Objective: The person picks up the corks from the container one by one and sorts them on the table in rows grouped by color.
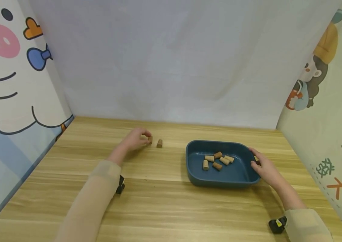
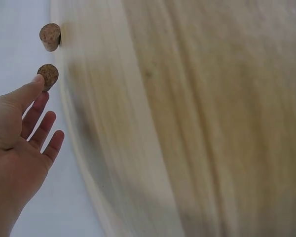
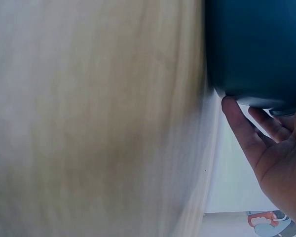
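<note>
your left hand (image 1: 134, 138) pinches a small brown cork cylinder (image 1: 150, 139) with the thumb and finger, so this piece is at the fingertips. a second brown cork cylinder (image 1: 159, 144) stands on the light wooden table (image 1: 146, 201), just to the right of that hand. your right hand (image 1: 264, 167) grasps the right end of the dark blue rounded-rectangular tub (image 1: 219, 183), where six cork pieces (image 1: 224, 161) are inside.
</note>
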### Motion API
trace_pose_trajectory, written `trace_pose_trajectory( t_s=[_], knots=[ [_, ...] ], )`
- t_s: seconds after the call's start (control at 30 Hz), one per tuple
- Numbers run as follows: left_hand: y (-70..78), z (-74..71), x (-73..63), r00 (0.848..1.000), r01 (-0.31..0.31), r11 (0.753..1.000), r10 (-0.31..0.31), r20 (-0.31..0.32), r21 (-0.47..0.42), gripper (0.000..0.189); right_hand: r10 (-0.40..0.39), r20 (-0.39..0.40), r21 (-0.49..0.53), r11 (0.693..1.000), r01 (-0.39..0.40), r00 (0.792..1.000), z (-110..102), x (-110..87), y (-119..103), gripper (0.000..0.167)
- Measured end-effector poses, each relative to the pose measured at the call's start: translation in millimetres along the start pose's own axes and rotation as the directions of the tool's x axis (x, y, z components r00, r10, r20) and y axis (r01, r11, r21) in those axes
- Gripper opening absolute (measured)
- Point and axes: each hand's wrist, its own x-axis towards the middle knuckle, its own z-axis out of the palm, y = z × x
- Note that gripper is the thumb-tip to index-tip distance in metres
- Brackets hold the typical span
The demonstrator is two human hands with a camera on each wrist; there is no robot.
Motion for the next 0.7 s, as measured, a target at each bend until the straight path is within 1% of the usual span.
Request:
trace_pose_trajectory(
  t_s=[0.2,0.43,0.7],
  knots=[
    [-6.7,3.9,-0.9,0.999,-0.033,0.999,0.033,0.012,0.015,0.029,0.002,0.003,0.003,1.0,-0.002,1.0,-1,-0.2,-1,0.054],
    [-10.1,6.1,-3.9,0.999,-0.026,0.999,0.025,0.03,0.028,0.029,0.004,0.004,0.016,1.0,-0.004,1.0,0,-0.8,-3,0.054],
    [-11.9,7.6,-2.8,0.999,-0.03,0.999,0.029,0.027,0.021,0.028,0.001,0.001,0.02,1.0,-0.001,1.0,1,-0.1,-1,0.054]
  ],
)
